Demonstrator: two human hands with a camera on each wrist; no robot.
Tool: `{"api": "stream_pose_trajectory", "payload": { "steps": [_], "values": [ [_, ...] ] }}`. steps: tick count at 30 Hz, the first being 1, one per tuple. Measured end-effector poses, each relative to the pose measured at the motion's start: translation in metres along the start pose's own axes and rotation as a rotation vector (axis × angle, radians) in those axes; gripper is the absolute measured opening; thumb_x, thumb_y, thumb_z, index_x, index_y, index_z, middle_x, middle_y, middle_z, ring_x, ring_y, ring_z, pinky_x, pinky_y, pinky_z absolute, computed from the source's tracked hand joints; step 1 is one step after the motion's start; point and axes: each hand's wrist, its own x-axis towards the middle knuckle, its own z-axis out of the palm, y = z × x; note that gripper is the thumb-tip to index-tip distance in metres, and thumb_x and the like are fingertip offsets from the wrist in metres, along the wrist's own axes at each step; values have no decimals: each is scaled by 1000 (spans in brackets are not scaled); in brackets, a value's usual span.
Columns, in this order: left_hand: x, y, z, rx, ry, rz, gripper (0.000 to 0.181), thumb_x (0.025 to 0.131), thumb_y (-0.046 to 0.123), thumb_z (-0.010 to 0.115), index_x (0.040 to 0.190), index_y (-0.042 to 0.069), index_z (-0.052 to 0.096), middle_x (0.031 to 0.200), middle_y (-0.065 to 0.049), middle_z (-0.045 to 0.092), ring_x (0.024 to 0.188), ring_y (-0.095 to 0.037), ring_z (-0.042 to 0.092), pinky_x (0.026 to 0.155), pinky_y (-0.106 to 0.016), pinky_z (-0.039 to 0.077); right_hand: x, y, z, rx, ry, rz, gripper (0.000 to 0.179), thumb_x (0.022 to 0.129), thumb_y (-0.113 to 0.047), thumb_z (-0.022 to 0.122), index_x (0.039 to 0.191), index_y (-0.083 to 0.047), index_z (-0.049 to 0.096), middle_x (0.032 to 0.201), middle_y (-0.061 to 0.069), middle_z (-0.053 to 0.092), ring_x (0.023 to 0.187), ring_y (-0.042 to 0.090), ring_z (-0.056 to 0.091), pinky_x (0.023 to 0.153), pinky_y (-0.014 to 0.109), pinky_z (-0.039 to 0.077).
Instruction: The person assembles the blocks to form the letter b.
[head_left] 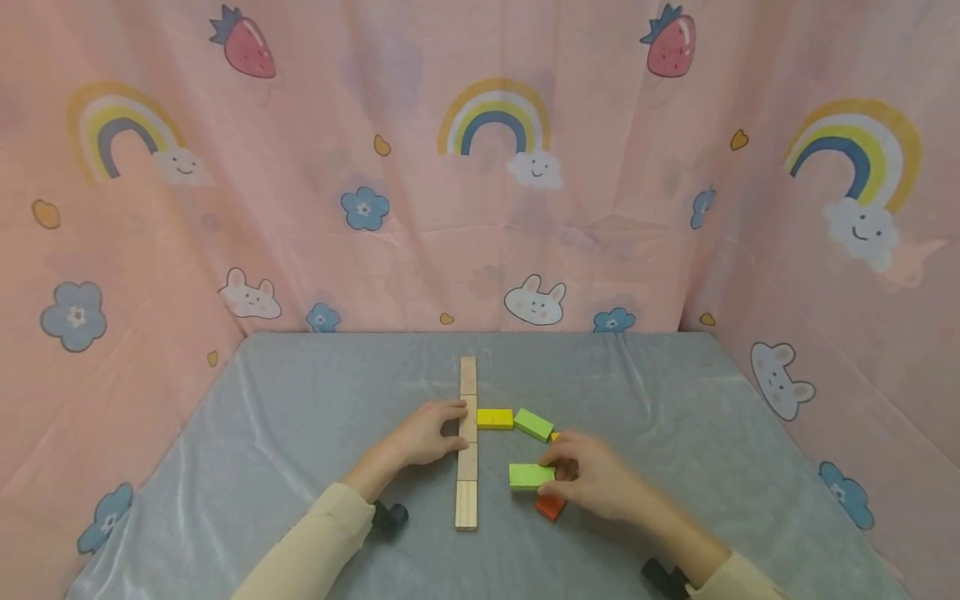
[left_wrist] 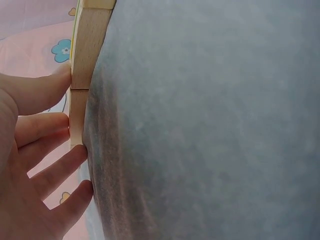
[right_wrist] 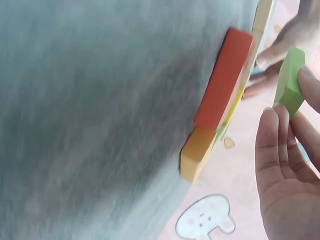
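Four-sided plain wooden blocks (head_left: 467, 504) lie end to end in a straight row on the grey cloth. My left hand (head_left: 427, 433) rests its thumb and fingertips against the row's left side, fingers spread in the left wrist view. To the right, a yellow block (head_left: 495, 419), a light green block (head_left: 533, 424), an orange block (right_wrist: 196, 150) and a red block (head_left: 551, 507) form a curve out from the row. My right hand (head_left: 600, 475) pinches another light green block (right_wrist: 290, 80) by its right end, raised over the cloth near the red block. In the head view that hand hides most of the orange block.
A grey cloth (head_left: 300, 417) covers the table. Pink printed curtains (head_left: 420, 250) hang along the back and both sides. Dark wrist-camera mounts (head_left: 392, 518) jut out beside the forearms, close above the cloth.
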Motion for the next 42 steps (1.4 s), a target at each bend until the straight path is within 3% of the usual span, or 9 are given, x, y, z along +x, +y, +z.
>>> {"api": "stream_pose_trajectory", "payload": {
  "steps": [16, 42],
  "values": [
    [1, -1, 1, -5, 3, -7, 57, 94, 25, 75, 144, 4, 57, 153, -8, 50, 143, -34, 43, 117, -51, 36, 1, -17, 27, -8, -60, -46, 23, 81, -22, 88, 99, -12, 76, 86, -10, 57, 73, 6, 55, 61, 21, 50],
    [1, -2, 0, 5, 4, 21, 56, 94, 25, 76, 143, 4, 58, 152, -10, 51, 142, -35, 44, 116, -51, 37, 4, -28, 45, -28, -168, -6, 25, 81, -21, 87, 100, -9, 76, 82, -10, 54, 69, 1, 50, 60, 21, 48]
  ]
}}
